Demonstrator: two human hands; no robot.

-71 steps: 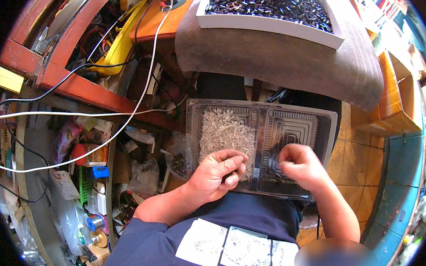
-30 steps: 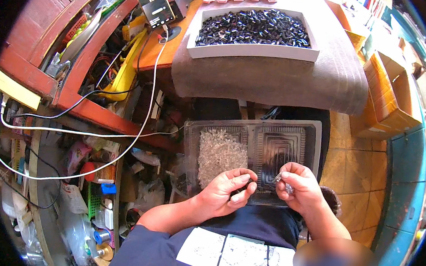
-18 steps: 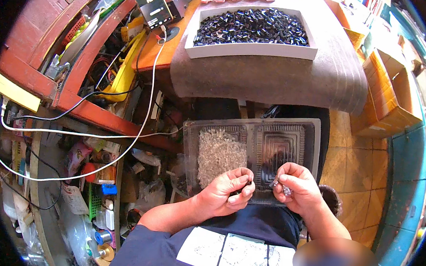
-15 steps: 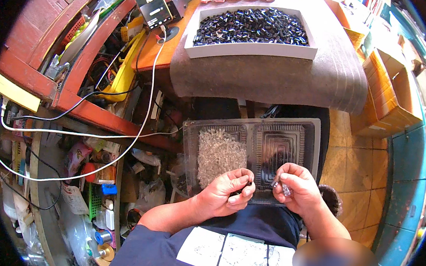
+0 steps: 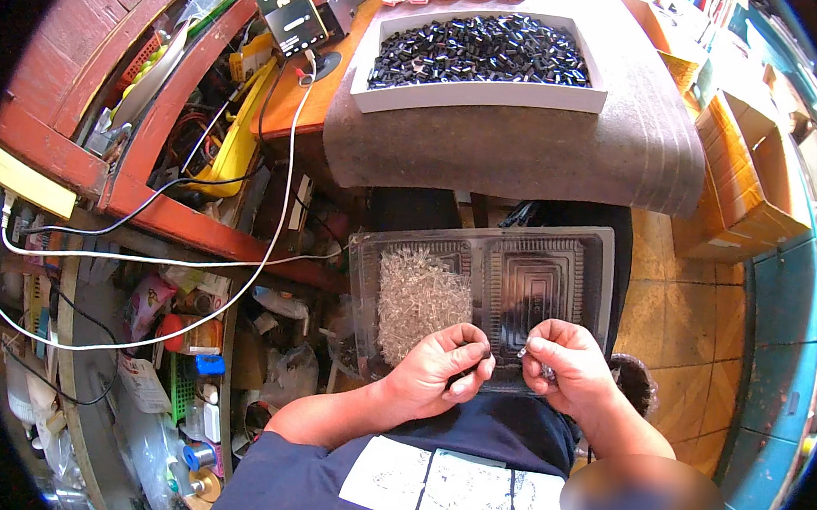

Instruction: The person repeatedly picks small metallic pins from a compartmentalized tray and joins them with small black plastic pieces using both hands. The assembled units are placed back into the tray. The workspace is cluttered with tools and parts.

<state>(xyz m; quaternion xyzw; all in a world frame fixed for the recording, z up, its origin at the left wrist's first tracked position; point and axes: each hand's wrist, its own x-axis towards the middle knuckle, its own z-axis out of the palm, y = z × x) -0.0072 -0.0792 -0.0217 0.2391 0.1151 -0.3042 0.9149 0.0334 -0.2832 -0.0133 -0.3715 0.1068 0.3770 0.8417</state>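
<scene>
My left hand (image 5: 438,369) is closed, pinching a small dark piece (image 5: 486,351) between thumb and forefinger. Just across from it, my right hand (image 5: 569,366) is curled round several small clear, shiny pieces (image 5: 546,371), and one sticks out at its fingertips. Both hands hover over the near edge of a clear plastic tray (image 5: 479,303) on my lap. A pile of small clear pieces (image 5: 421,303) fills much of its left compartment. The right compartment shows its ridged bottom. Farther off, a white box (image 5: 481,93) holds a heap of small black pieces (image 5: 484,54).
The box stands on a table covered with a brown mat (image 5: 510,153). At the left are a lit phone (image 5: 288,10), a white cable (image 5: 284,199) hanging in a loop, and cluttered shelves. Open cardboard boxes (image 5: 746,174) stand at the right on a tiled floor (image 5: 679,317).
My right hand's fingers have drawn in more around the clear pieces, so fewer show. Both hands have shifted only slightly and stay facing each other.
</scene>
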